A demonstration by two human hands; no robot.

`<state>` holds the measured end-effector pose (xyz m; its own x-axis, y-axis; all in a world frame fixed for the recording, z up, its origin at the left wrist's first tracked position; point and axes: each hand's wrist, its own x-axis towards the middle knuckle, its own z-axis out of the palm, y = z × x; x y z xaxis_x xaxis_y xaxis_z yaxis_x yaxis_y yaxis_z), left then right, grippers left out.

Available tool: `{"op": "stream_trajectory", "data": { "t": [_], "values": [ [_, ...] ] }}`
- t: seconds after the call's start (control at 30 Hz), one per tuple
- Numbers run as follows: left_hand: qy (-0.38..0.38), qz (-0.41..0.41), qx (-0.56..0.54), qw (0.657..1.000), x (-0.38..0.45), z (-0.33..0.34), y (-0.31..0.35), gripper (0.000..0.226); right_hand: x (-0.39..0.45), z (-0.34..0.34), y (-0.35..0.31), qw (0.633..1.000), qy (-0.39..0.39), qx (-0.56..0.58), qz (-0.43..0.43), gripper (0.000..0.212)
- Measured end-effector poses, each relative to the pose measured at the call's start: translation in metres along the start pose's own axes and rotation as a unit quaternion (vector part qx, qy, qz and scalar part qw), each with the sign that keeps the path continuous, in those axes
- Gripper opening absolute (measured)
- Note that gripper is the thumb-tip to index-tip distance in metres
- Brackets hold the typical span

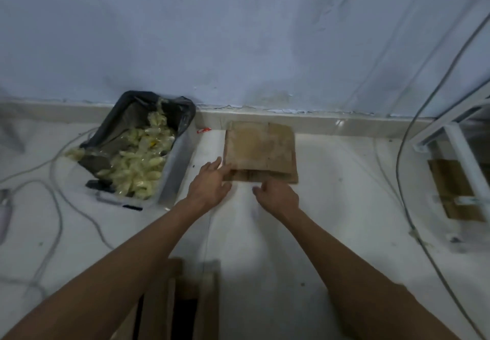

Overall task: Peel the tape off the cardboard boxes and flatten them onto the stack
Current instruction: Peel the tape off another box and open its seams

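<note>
Both my hands are open: left hand (209, 180) touches the stack (259, 151) just ahead, right hand (275, 193) just short.

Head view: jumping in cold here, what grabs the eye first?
Both bare arms reach up the middle: the left hand lies with straight fingers on the near-left corner of the flattened cardboard stack by the wall, the right hand just short of its near edge. To the left, a grey bin with a dark liner is heaped with crumpled yellowish tape.
</note>
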<state>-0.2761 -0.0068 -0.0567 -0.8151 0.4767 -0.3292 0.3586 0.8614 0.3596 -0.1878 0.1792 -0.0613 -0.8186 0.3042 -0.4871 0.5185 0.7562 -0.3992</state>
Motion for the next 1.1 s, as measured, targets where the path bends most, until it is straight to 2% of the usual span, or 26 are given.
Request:
{"op": "stream_trajectory", "data": {
  "t": [0.07,0.1,0.2,0.3,0.37,0.4,0.5,0.53,0.63,0.7,0.8,0.9,1.0,1.1],
  "values": [
    [-0.004,-0.01,-0.015,1.0,-0.047,0.001,-0.016,0.058,-0.046,0.028,-0.013,0.992,-0.127,0.001,0.004,0.074],
    [-0.002,-0.012,-0.023,1.0,-0.068,0.0,-0.021,0.059,-0.068,0.043,-0.019,0.988,-0.157,0.001,0.003,0.086],
    [-0.021,-0.009,-0.076,0.997,-0.121,0.006,-0.03,0.063,-0.136,0.076,-0.027,0.99,-0.134,0.024,0.023,0.107],
    [0.01,-0.033,-0.144,0.989,-0.176,0.012,-0.035,0.06,-0.191,0.104,-0.035,0.994,-0.102,-0.011,0.023,0.109],
    [0.059,-0.055,-0.185,0.979,-0.206,0.014,-0.03,0.053,-0.212,0.121,-0.039,0.995,-0.095,-0.032,0.021,0.103],
    [0.085,-0.072,-0.196,0.974,-0.22,0.013,-0.024,0.049,-0.219,0.127,-0.039,0.995,-0.088,-0.034,0.018,0.091],
    [0.13,-0.117,-0.142,0.974,-0.25,0.01,-0.008,0.037,-0.234,0.13,-0.035,0.999,-0.041,-0.006,0.029,0.037],
    [0.137,-0.122,-0.115,0.976,-0.256,0.007,-0.004,0.034,-0.236,0.128,-0.032,0.999,-0.027,0.017,0.041,0.028],
    [0.115,-0.136,-0.099,0.979,-0.264,-0.005,0.004,0.029,-0.235,0.118,-0.015,0.994,-0.007,0.075,0.075,0.029],
    [0.066,-0.17,-0.153,0.971,-0.262,-0.018,0.012,0.031,-0.227,0.105,-0.004,0.996,-0.016,0.08,0.039,0.031],
    [-0.006,-0.229,-0.271,0.935,-0.245,-0.05,0.02,0.046,-0.213,0.061,-0.004,0.997,-0.018,0.036,-0.058,0.03],
    [-0.062,-0.195,-0.365,0.908,-0.227,-0.094,0.034,0.051,-0.218,-0.014,-0.024,0.989,0.031,-0.029,-0.139,0.03],
    [-0.083,-0.157,-0.43,0.885,-0.227,-0.141,0.051,0.054,-0.234,-0.073,-0.042,0.955,0.084,-0.119,-0.26,0.024],
    [-0.071,-0.144,-0.436,0.886,-0.229,-0.167,0.064,0.074,-0.255,-0.101,-0.051,0.9,0.125,-0.201,-0.367,0.042]
  ]
}}
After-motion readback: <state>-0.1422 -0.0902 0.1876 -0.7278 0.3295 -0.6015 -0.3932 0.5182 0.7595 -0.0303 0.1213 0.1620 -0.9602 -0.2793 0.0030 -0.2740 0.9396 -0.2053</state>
